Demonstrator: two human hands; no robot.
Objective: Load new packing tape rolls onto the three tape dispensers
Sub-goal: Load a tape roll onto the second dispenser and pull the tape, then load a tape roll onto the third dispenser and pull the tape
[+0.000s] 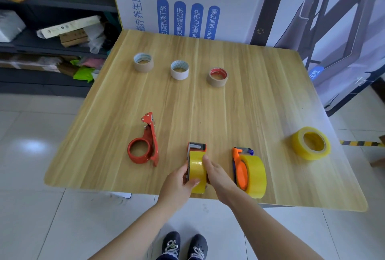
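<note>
Three tape dispensers stand along the near part of the wooden table (208,109). The red dispenser (143,145) on the left holds no roll. A yellow tape roll (196,166) sits on the middle dispenser (196,147); my left hand (177,182) grips it from the left and my right hand (216,174) from the right. A second yellow roll (257,176) sits on the orange dispenser (239,166) to the right. A loose yellow roll (311,143) lies flat near the table's right edge.
Three used cardboard cores stand in a row at the back: a brown core (143,62), a white core (179,70) and a red-lined core (217,77). Printed display boards (187,5) stand behind the table. Cluttered shelves (52,36) stand to the left.
</note>
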